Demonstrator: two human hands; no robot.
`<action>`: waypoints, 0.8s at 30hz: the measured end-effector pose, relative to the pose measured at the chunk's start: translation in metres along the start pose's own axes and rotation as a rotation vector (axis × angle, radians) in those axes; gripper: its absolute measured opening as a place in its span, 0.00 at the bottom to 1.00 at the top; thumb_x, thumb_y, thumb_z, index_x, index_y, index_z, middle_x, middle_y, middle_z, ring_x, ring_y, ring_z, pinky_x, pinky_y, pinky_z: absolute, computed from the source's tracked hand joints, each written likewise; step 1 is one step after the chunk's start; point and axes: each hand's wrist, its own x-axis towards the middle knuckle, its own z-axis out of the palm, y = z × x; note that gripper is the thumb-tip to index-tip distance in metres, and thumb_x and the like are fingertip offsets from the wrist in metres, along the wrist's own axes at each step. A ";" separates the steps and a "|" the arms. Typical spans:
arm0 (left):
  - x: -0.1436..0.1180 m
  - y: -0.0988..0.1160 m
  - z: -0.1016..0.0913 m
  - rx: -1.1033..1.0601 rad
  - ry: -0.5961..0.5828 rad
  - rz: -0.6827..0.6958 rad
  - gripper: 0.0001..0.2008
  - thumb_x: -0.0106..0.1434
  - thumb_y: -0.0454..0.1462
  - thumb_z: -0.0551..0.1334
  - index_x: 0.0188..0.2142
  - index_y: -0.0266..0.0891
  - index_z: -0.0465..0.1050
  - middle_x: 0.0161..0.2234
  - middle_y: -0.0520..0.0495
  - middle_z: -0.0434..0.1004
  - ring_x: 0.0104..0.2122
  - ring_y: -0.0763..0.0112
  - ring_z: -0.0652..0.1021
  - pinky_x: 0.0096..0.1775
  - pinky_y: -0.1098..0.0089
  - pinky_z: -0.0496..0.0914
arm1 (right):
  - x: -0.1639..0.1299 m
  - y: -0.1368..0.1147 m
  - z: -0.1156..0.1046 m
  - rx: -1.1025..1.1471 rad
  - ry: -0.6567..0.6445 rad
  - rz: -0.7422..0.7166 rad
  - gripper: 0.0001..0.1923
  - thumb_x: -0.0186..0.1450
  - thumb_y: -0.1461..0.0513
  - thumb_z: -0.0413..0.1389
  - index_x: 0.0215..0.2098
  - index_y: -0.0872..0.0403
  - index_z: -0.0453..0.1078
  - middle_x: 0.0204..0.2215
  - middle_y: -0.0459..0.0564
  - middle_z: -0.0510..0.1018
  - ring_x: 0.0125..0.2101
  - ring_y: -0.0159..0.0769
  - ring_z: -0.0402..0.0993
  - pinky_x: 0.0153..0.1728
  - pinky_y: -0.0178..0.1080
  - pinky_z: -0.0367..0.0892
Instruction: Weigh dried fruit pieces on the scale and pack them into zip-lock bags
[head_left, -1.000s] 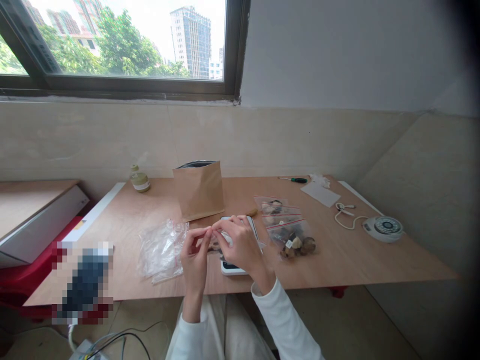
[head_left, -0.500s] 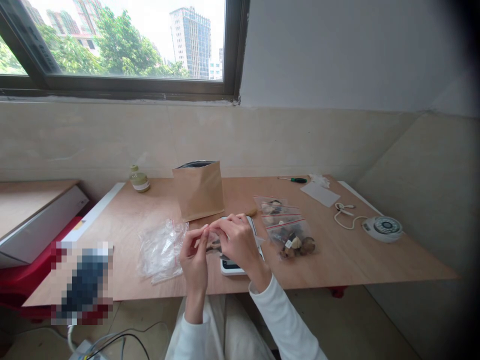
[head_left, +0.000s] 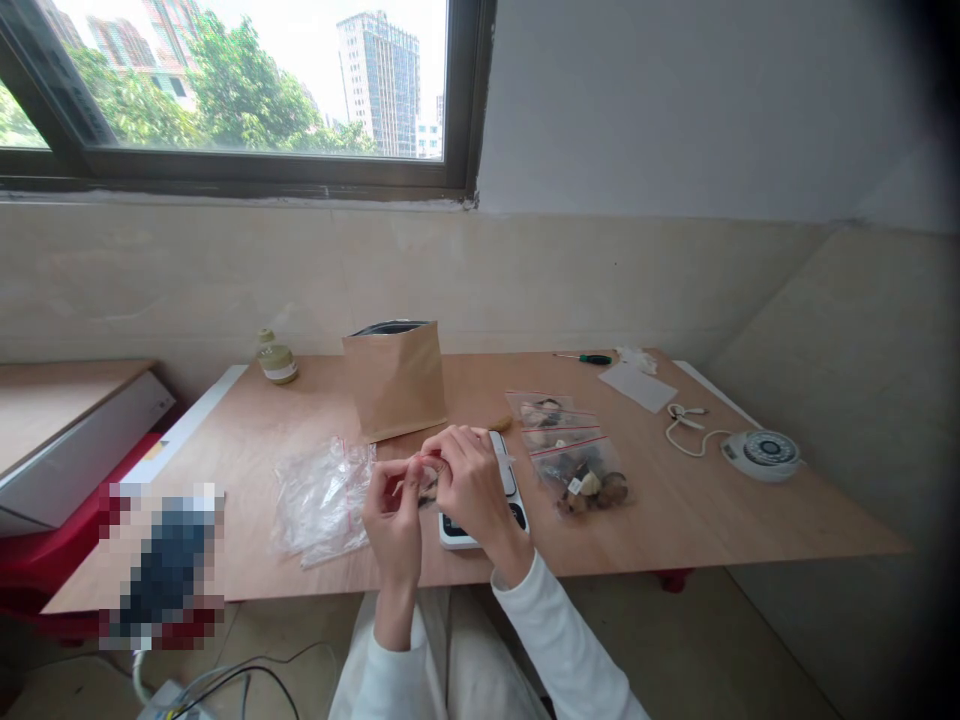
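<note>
nearest to us, our left hand (head_left: pixel 395 515) and right hand (head_left: pixel 472 485) are meeting just above the near edge of the table (head_left: pixel 675 520), white sleeves running back toward us. between them we are holding a small clear zip bag (head_left: pixel 425 482) with something dark inside; both hands are closed on it, fingertips pinching its upper edge. the bag's long axis is running roughly left to right from one hand to the other, its pinched edge up and the dark contents hanging low. most of it is hidden by our fingers, so we cannot tell its exact shape.

right beneath the right hand a white scale (head_left: pixel 480 500) is lying flat on the table, partly covered by the hand. just left of the left hand a heap of empty clear bags (head_left: pixel 322 495) with red strips is lying crumpled. to the right of the scale, filled zip bags (head_left: pixel 577 460) are lying in an overlapping row, running away from us.

further back a brown paper bag (head_left: pixel 395 380) is standing upright with its top open, and a small bottle (head_left: pixel 276 358) is sitting near the far left corner. a screwdriver (head_left: pixel 585 358) is resting at the far edge, and a round white device (head_left: pixel 761 452) with a cord is lying well to the right. the table is pale wood; behind it a beige wall is rising to a dark-framed window (head_left: pixel 225 90) showing trees and towers.
</note>
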 end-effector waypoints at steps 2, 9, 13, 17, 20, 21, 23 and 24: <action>-0.001 -0.001 0.001 0.018 0.008 0.022 0.06 0.61 0.39 0.62 0.30 0.39 0.69 0.28 0.52 0.73 0.29 0.74 0.74 0.34 0.73 0.68 | 0.000 0.000 0.003 0.008 0.003 0.013 0.07 0.66 0.68 0.49 0.30 0.54 0.64 0.29 0.47 0.73 0.32 0.37 0.66 0.39 0.40 0.57; 0.001 -0.003 -0.006 0.123 0.104 0.058 0.08 0.63 0.41 0.59 0.32 0.40 0.65 0.28 0.53 0.69 0.29 0.74 0.71 0.33 0.73 0.66 | -0.005 0.014 0.001 0.091 -0.139 -0.042 0.09 0.69 0.62 0.49 0.32 0.52 0.67 0.28 0.46 0.77 0.32 0.35 0.71 0.41 0.38 0.58; 0.002 -0.005 -0.008 0.125 0.052 0.059 0.08 0.64 0.43 0.58 0.34 0.40 0.66 0.29 0.53 0.68 0.29 0.74 0.70 0.33 0.73 0.66 | -0.008 0.022 -0.001 0.079 -0.099 -0.039 0.12 0.68 0.67 0.50 0.28 0.52 0.69 0.24 0.44 0.77 0.28 0.32 0.72 0.42 0.37 0.58; 0.001 -0.007 -0.007 0.077 -0.053 0.011 0.09 0.64 0.43 0.59 0.38 0.41 0.69 0.33 0.50 0.72 0.33 0.72 0.73 0.36 0.72 0.67 | -0.006 0.020 -0.004 0.044 -0.086 -0.047 0.12 0.67 0.69 0.50 0.28 0.52 0.70 0.23 0.43 0.78 0.26 0.30 0.72 0.42 0.37 0.57; 0.001 -0.009 -0.009 0.099 -0.088 0.009 0.09 0.62 0.43 0.60 0.36 0.40 0.70 0.33 0.50 0.73 0.33 0.71 0.74 0.37 0.71 0.67 | -0.004 0.023 -0.007 0.032 -0.147 -0.074 0.08 0.68 0.64 0.52 0.33 0.51 0.72 0.26 0.42 0.80 0.28 0.30 0.73 0.41 0.36 0.57; 0.001 -0.009 -0.011 0.118 -0.066 0.016 0.09 0.62 0.43 0.60 0.34 0.40 0.70 0.32 0.50 0.73 0.32 0.71 0.74 0.36 0.71 0.67 | -0.003 0.025 -0.008 0.025 -0.166 -0.075 0.07 0.68 0.61 0.53 0.33 0.50 0.73 0.27 0.43 0.80 0.30 0.31 0.73 0.41 0.36 0.57; 0.002 -0.010 -0.013 0.169 -0.017 0.037 0.09 0.62 0.43 0.61 0.33 0.40 0.71 0.31 0.50 0.73 0.32 0.70 0.73 0.36 0.71 0.67 | -0.004 0.031 -0.010 0.005 -0.189 -0.068 0.08 0.67 0.59 0.54 0.32 0.50 0.73 0.29 0.43 0.80 0.32 0.32 0.73 0.40 0.36 0.58; 0.003 -0.010 -0.014 0.196 -0.004 0.048 0.09 0.61 0.43 0.61 0.33 0.40 0.71 0.31 0.50 0.73 0.32 0.70 0.73 0.36 0.71 0.66 | -0.004 0.035 -0.010 -0.003 -0.191 -0.066 0.09 0.67 0.59 0.54 0.31 0.50 0.73 0.28 0.44 0.80 0.32 0.32 0.73 0.40 0.36 0.57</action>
